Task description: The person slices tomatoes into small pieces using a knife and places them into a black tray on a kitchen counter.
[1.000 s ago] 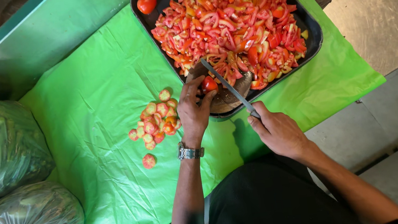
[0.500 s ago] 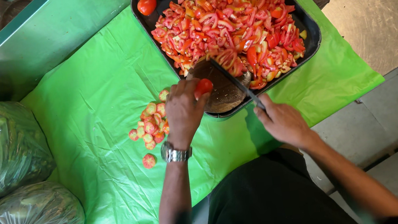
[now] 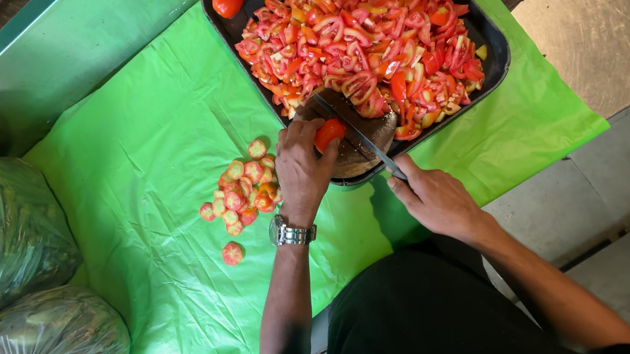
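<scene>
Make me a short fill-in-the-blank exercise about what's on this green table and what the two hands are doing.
1. The left hand holds a red ____ on the round board.
2. The right hand grips a ____.
3. The black tray is full of ____ tomato pieces.
4. The cut tomato ends lie on a ____ plastic sheet.

Missing words: tomato; knife; sliced; green

- The left hand [image 3: 304, 164] is bare, with no glove and no ring showing.
- A metal wristwatch [image 3: 291, 233] with a silver-coloured link band circles the left wrist, its round case turned toward the outer side.
- The left forearm is bare up to the bottom edge of the view; no sleeve shows.
- The right hand [image 3: 434, 197] is bare too, and so is its forearm.
- Black clothing [image 3: 421, 320] covers the lap and torso between the arms.
</scene>
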